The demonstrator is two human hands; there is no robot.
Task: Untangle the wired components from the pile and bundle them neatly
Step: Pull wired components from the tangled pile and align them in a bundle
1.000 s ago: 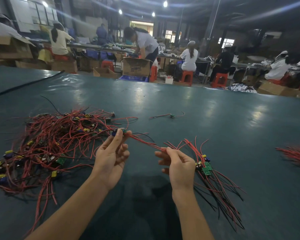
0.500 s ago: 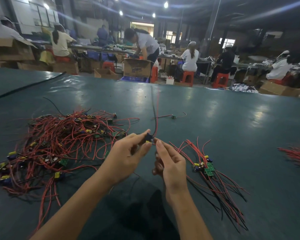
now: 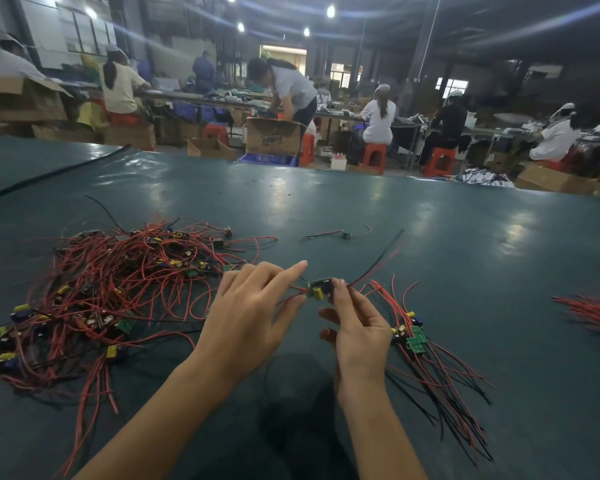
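The tangled pile [image 3: 118,289] of red-wired boards lay on the left of the green table [image 3: 465,220], its loops crossing one another and spreading almost to the left hand [image 3: 253,313]. That hand hovered just beside the pile with its fingers loosely extended, the index pointing at the small board [image 3: 321,288] and the thumb under the board's red leads; whether it actually pinched those leads could not be told from this angle.

The small board (green, with a yellow capacitor) was held above the table between the two hands. The right hand [image 3: 357,327] pinched it at the edge between thumb and fingertip, the other fingers curled below. Its other leads [image 3: 378,261], black and red, swept up and to the right in the air.

The risks looked like these. If the left-side leads were caught in a loop of the pile, a firm pull would probably drag other pieces along or strain the solder joints. The pinch was a light one on a narrow edge, so a sudden snag might twist the board free.

Further right, the sorted bundle [image 3: 416,337] lay just beside the right hand. The airborne leads hung near it and, laid down carelessly, could cross its fanned wires and tangle again.
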